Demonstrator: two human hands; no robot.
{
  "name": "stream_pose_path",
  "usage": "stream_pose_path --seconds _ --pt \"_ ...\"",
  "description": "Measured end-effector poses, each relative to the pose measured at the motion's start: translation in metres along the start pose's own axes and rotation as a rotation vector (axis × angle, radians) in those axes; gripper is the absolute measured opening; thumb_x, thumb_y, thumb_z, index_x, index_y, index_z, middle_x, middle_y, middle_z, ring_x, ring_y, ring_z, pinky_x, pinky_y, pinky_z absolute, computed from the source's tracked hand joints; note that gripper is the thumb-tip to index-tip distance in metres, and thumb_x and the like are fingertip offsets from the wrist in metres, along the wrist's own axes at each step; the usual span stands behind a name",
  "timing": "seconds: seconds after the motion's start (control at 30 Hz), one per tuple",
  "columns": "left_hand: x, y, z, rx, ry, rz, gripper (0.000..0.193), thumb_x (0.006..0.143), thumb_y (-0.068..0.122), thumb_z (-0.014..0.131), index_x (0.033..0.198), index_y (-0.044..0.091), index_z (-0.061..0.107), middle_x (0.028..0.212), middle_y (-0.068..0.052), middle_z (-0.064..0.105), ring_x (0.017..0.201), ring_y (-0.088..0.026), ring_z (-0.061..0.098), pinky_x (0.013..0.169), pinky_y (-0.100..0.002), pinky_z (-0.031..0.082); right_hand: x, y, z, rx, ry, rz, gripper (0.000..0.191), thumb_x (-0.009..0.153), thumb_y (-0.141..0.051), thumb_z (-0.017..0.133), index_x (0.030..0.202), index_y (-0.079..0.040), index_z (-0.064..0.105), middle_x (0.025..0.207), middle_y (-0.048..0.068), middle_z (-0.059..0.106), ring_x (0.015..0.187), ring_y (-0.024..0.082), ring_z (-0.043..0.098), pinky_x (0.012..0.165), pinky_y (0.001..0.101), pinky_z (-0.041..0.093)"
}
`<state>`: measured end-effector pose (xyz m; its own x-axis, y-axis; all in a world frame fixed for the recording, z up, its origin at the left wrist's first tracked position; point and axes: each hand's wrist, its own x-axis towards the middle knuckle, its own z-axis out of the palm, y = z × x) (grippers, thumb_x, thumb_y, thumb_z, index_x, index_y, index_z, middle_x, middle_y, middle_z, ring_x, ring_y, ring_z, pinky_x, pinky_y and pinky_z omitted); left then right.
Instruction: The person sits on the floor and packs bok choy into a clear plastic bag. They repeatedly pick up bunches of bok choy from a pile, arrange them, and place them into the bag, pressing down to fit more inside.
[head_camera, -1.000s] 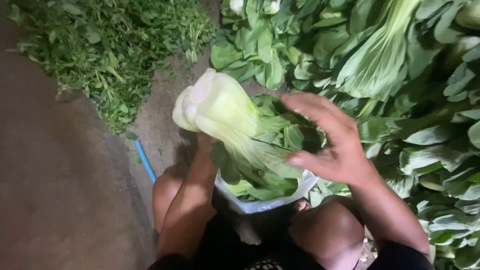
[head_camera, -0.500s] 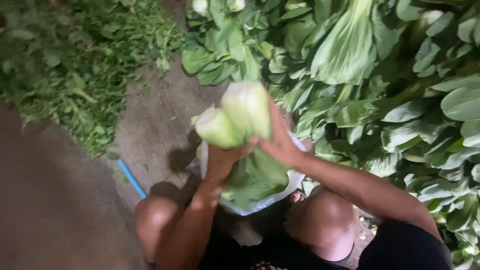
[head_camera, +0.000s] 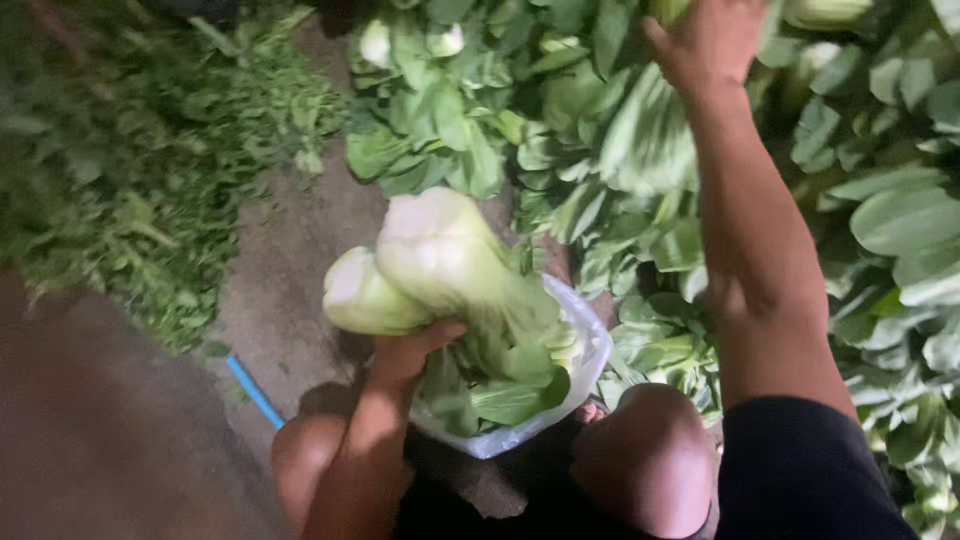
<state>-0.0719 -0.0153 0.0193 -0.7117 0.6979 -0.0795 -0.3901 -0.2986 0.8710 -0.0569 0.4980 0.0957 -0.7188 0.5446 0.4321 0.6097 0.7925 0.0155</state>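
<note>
My left hand (head_camera: 408, 352) grips two heads of bok choy (head_camera: 420, 265) by their stems, pale bases up, leaves hanging into a white plastic bag (head_camera: 590, 365) between my knees. The bag holds more green leaves. My right hand (head_camera: 712, 40) is stretched far out over the big heap of bok choy (head_camera: 880, 210) at the top of the view; its fingers rest among the leaves, and I cannot tell whether they hold anything.
Loose leafy trimmings (head_camera: 140, 190) cover the ground at the left. A strip of bare dirt ground (head_camera: 290, 290) runs between them and the heap. A thin blue stick (head_camera: 253, 390) lies by my left knee (head_camera: 300, 460).
My right hand has left the bunch and reached up and out to the heap. The left hand keeps the bok choy heads over the bag.
</note>
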Motion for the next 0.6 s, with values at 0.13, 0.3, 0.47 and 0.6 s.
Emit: stream_pose_path --seconds 0.13,0.3,0.47,0.6 --pt "0.012 0.023 -0.002 0.204 0.09 -0.028 0.072 0.073 0.006 0.092 0.137 0.002 0.058 0.13 -0.006 0.066 0.119 -0.021 0.063 0.105 -0.037 0.053 -0.046 -0.019 -0.035 0.371 0.121 -0.251 0.077 0.087 -0.035 0.086 0.148 -0.001 0.054 0.134 0.02 0.064 0.125 0.037 0.061 0.11 0.0573 0.04" --pt "0.014 0.042 0.004 0.12 0.106 0.089 0.068 0.076 0.007 0.093 0.135 0.002 0.059 0.127 -0.006 0.067 0.117 -0.019 0.065 0.104 -0.035 0.054 -0.109 -0.11 -0.164 0.973 0.165 -0.181 0.101 0.092 -0.05 0.091 0.158 0.004 0.035 0.155 0.022 0.048 0.14 0.029 0.054 0.121 0.04 0.046" --pt "0.0 0.045 0.029 0.329 0.086 0.305 0.058 0.074 0.005 0.095 0.123 0.0 0.066 0.115 -0.008 0.072 0.104 -0.02 0.069 0.094 -0.035 0.059 -0.153 -0.197 -0.241 1.037 0.012 -0.173 0.097 0.097 -0.04 0.08 0.164 0.0 0.022 0.165 0.022 0.031 0.149 0.028 0.044 0.126 0.0402 0.041" --pt "-0.017 0.069 0.032 0.276 -0.008 0.316 0.052 0.08 0.005 0.093 0.125 -0.001 0.068 0.118 -0.011 0.075 0.107 -0.022 0.072 0.098 -0.036 0.059 -0.175 -0.19 -0.261 1.323 -0.31 -0.161 0.093 0.103 -0.038 0.069 0.159 0.003 0.007 0.169 0.027 0.028 0.155 0.03 0.041 0.128 0.0411 0.035"
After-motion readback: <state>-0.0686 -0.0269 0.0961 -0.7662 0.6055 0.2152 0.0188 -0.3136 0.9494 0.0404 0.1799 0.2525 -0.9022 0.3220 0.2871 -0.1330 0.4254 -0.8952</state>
